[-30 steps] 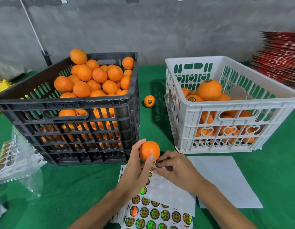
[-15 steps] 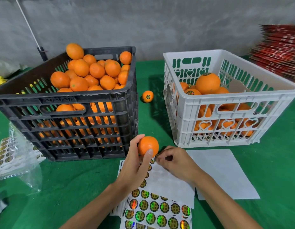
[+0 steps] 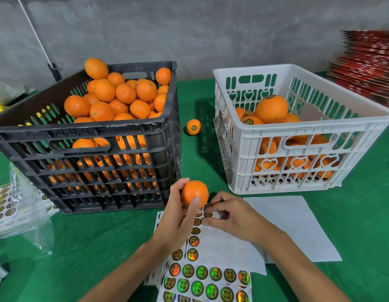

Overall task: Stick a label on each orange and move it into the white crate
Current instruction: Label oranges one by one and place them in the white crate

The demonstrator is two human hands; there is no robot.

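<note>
Two crates (image 3: pixel 97 136) (image 3: pixel 298 136), stray orange (image 3: pixel 193 127) between

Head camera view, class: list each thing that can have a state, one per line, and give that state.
Black crate: heaped with oranges.
White crate: partly filled with oranges.
Held orange: gripped in the left hand, no label visible.
Loose orange: labelled, on the cloth between the crates.
Right hand: fingers curled at a label on the sticker sheet.
</note>
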